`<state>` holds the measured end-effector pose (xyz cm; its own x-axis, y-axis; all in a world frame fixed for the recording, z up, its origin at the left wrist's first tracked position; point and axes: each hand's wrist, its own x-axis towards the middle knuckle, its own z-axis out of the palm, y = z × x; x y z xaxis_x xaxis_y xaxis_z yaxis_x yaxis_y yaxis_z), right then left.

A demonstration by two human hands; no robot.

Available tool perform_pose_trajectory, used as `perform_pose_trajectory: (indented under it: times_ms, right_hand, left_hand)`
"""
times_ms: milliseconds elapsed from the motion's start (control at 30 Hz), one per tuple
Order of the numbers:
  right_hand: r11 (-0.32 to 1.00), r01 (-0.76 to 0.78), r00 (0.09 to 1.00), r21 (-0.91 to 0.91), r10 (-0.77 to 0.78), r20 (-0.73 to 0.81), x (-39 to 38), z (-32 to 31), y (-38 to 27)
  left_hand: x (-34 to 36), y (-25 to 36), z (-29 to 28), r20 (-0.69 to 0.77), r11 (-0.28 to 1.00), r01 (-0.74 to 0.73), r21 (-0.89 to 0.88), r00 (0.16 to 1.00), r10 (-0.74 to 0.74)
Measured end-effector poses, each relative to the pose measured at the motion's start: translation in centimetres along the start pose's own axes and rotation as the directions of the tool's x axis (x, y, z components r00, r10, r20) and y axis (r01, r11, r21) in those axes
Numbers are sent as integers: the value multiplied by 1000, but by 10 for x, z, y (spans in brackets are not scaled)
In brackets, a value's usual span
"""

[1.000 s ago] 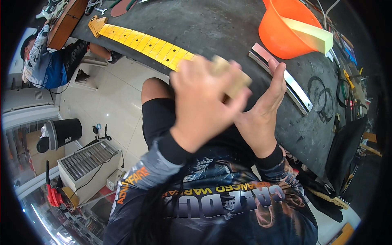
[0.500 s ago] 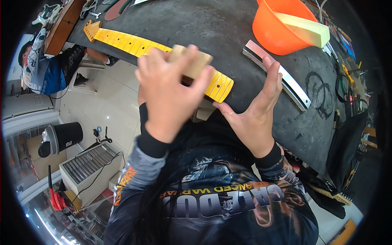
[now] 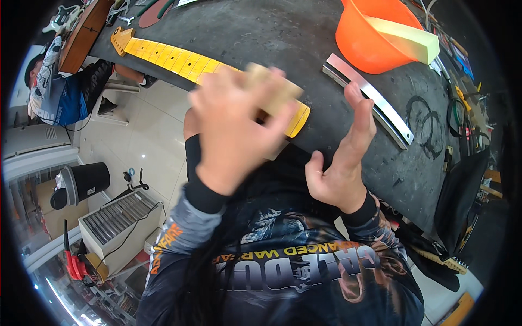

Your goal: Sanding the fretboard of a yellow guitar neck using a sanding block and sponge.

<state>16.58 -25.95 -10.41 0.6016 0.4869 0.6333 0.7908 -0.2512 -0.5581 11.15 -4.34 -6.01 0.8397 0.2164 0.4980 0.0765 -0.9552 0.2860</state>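
Observation:
A yellow guitar neck [image 3: 174,58] lies along the table's near edge, its headstock at the far left and its fretted face up. My left hand [image 3: 231,127], smeared by motion, is closed around a tan sanding block [image 3: 277,89]. The block rests over the neck near its right end and hides part of the frets. My right hand [image 3: 345,163] is open beside the end of the neck, with its thumb apart from the fingers and touching nothing. Beyond its fingertips a long silver metal beam [image 3: 375,100] lies on the table.
An orange bowl [image 3: 361,43] with a pale green block [image 3: 405,38] leaning in it stands at the back right of the dark table [image 3: 272,27]. Tools line the right side. A person [image 3: 65,98] sits at the far left. A black bin [image 3: 89,182] is on the floor.
My left hand and the sanding block have slid right along the neck toward its end. My right hand's thumb has come off the neck's end and drawn back.

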Motion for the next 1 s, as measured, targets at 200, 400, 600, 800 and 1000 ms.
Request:
perform_pose_trajectory:
  times_ms: [200, 400, 600, 800, 1000]
  right_hand:
    - [999, 51, 996, 15, -50, -80, 1, -6, 3]
    - [993, 52, 976, 110, -27, -217, -2, 0, 8]
    - [987, 57, 963, 150, -15, -270, -6, 0, 13]
    - [988, 39, 959, 147, 5, -284, -5, 1, 13]
    - [986, 34, 961, 166, 13, -275, -3, 2, 11]
  left_hand:
    - [-11, 38, 6, 28, 976, -64, -207, 997, 71]
    - [1, 0, 4, 5, 997, 52, -58, 999, -52]
    - [3, -8, 1, -22, 998, 26, 59, 999, -25]
    - [-10, 32, 7, 23, 983, -58, -172, 998, 63]
    - [5, -15, 0, -19, 997, 72, 21, 997, -71]
